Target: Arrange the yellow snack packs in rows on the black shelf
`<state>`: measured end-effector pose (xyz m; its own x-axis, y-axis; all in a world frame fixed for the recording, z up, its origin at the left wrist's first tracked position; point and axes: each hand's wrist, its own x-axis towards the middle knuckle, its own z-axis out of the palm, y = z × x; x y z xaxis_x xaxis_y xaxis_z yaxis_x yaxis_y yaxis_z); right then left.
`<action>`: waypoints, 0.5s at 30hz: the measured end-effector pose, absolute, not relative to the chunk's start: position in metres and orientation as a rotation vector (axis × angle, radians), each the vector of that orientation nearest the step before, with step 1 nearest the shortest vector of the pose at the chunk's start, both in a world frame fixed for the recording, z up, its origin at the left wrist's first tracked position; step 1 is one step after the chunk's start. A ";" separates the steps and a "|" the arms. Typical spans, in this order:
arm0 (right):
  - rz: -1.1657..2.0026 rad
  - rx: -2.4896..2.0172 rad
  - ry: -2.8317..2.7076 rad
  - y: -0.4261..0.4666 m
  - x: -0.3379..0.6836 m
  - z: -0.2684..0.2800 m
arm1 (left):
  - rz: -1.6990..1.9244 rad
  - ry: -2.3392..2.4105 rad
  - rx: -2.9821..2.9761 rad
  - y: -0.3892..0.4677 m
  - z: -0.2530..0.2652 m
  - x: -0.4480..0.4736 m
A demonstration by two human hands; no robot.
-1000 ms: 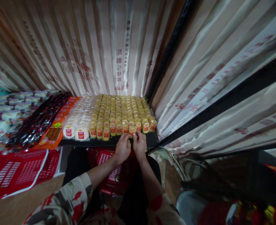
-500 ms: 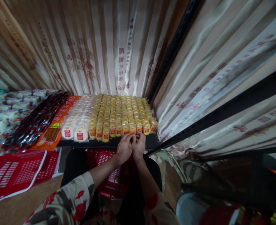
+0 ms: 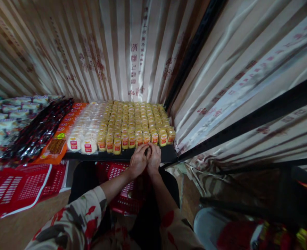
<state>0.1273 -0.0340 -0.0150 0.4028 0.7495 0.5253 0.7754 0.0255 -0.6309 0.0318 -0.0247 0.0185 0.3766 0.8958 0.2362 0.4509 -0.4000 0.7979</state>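
Note:
Rows of small yellow packaged cakes (image 3: 132, 138) in clear wrappers with red labels stand on a black shelf (image 3: 119, 157). My left hand (image 3: 138, 161) and my right hand (image 3: 154, 159) meet at the shelf's front edge, just before the front row. Their fingers are bent and the fingertips come together. Whatever lies between them, if anything, is too hidden to make out. To the left of the yellow packs are rows of white round packs (image 3: 89, 147), also red-labelled.
Further left lie an orange snack packet (image 3: 55, 150), dark shiny packets (image 3: 36, 133) and white-wrapped packs (image 3: 5, 125). Red plastic baskets (image 3: 15, 187) sit below, one between my knees. Pleated curtains (image 3: 111, 52) hang behind and right, crossed by a black metal bar (image 3: 247, 121).
My fingertips have drawn closer together, and the right fingers have come in to the left from the front packs. The view has tilted slightly downward. The packs stand as before.

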 end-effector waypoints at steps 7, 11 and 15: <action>-0.032 -1.630 -1.313 -0.065 0.109 -0.017 | 0.997 1.099 1.987 -0.039 0.013 0.008; 0.085 -1.602 -1.374 -0.097 0.091 -0.035 | 0.894 1.084 1.991 -0.060 -0.004 -0.020; 0.570 -2.016 -1.635 -0.109 0.075 -0.061 | 0.481 1.263 1.808 -0.075 -0.044 -0.042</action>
